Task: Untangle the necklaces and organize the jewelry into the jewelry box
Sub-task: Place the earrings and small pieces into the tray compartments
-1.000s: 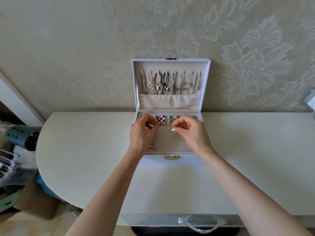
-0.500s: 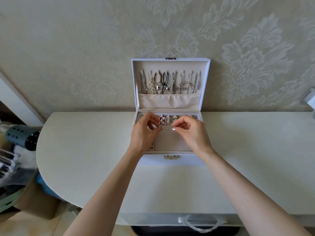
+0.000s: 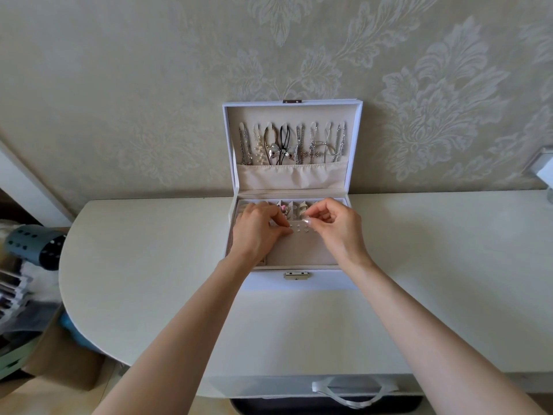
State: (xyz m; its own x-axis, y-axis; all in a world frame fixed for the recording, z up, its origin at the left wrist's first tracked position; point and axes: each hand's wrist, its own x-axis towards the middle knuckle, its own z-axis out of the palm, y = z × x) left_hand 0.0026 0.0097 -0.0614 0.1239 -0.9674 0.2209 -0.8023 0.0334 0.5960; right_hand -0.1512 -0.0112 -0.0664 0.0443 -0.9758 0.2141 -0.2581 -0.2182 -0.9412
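Note:
A white jewelry box (image 3: pixel 329 280) stands open on the table against the wall. Several necklaces (image 3: pixel 291 145) hang from hooks inside its upright lid, their ends tucked into a beige pocket. Small items sit in the narrow compartments (image 3: pixel 294 209) at the back of the tray. A small beige earring card (image 3: pixel 299 229) with studs lies low over the tray. My left hand (image 3: pixel 257 232) holds the card's left edge with curled fingers. My right hand (image 3: pixel 335 229) pinches its upper right corner.
The white table (image 3: pixel 149 265) has a rounded left end. Left of it is clutter on the floor, including a teal perforated object (image 3: pixel 33 244). A dark bag with a white handle (image 3: pixel 353 393) sits below the front edge.
Both hands have come down with the earring card, from above the tray to its level. My left hand has slid right onto the card's left edge.

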